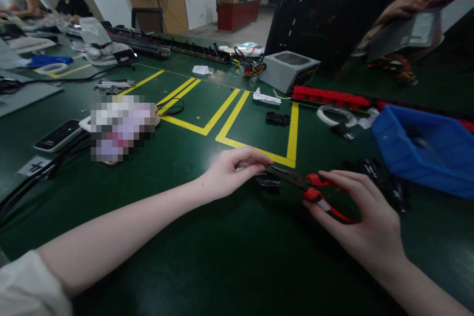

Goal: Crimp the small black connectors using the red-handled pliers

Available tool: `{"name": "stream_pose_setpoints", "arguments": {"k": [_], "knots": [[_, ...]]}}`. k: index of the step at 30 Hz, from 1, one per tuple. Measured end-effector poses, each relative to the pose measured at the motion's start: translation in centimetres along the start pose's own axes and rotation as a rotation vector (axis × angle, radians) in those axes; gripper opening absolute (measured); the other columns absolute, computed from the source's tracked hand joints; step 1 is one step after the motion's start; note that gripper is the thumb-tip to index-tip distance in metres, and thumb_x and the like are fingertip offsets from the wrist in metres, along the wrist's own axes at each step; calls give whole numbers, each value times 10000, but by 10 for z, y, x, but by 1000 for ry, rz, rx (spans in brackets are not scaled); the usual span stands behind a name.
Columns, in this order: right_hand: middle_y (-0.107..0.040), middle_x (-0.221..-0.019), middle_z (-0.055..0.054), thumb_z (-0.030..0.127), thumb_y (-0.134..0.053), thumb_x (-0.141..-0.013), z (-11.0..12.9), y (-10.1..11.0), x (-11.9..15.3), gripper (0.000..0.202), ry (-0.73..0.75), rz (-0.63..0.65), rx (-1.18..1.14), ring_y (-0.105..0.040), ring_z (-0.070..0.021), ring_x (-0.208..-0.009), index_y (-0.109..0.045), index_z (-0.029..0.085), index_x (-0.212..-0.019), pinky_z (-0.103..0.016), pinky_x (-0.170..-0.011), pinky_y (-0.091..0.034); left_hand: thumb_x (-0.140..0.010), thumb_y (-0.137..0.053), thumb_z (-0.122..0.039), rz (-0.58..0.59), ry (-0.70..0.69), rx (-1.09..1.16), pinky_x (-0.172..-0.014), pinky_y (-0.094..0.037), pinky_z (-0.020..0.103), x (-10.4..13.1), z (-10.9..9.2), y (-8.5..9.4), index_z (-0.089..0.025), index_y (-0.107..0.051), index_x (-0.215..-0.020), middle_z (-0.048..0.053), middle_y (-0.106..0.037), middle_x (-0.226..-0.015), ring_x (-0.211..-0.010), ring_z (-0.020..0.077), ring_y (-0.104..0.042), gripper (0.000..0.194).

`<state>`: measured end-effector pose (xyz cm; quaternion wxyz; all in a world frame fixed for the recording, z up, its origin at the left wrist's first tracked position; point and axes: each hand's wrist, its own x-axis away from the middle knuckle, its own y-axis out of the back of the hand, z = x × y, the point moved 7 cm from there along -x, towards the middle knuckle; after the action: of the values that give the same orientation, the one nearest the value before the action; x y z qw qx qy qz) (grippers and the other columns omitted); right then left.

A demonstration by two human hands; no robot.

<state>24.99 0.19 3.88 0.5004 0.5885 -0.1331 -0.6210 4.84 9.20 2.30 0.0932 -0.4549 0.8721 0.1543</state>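
Note:
My right hand [365, 210] grips a pair of needle-nose pliers [314, 191] by the red handles, with the jaws pointing left. At the tips of those jaws, my left hand [237, 170] is closed in a pinch; whatever its fingertips hold is too small to make out. Just below the jaws, a small black plastic-looking packet [268, 181] rests on the green table. Another black piece [277, 118] lies farther off, inside a yellow taped outline.
At the right stands a blue bin [425, 158], with black packets [381, 182] beside it. A grey power supply unit [289, 70] and a red strip [329, 97] lie beyond. A phone [124, 128] and cables are at left. Other people sit across the table.

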Motion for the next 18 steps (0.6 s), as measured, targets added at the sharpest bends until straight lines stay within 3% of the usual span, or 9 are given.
{"name": "stream_pose_setpoints", "arguments": {"k": [10, 18], "knots": [[-651, -1115, -79, 332, -709, -829, -2, 0, 1, 410, 2, 16, -33, -666, -244, -977, -594, 253, -1214, -401, -821, -579, -869, -648, -149, -1, 49, 117, -881, -591, 307, -1, 7, 1, -119, -681, -1026, 74, -738, -1035, -938, 148, -711, 163], [-671, -1095, -73, 337, -697, -835, 0, 3, 0, 381, 11, 25, -43, -684, -255, -941, -601, 292, -1202, -426, -785, -593, -881, -642, -145, 29, 30, 87, -857, -587, 285, -1, 5, -2, -114, -675, -1017, 73, -737, -1029, -919, 139, -711, 144]]}}
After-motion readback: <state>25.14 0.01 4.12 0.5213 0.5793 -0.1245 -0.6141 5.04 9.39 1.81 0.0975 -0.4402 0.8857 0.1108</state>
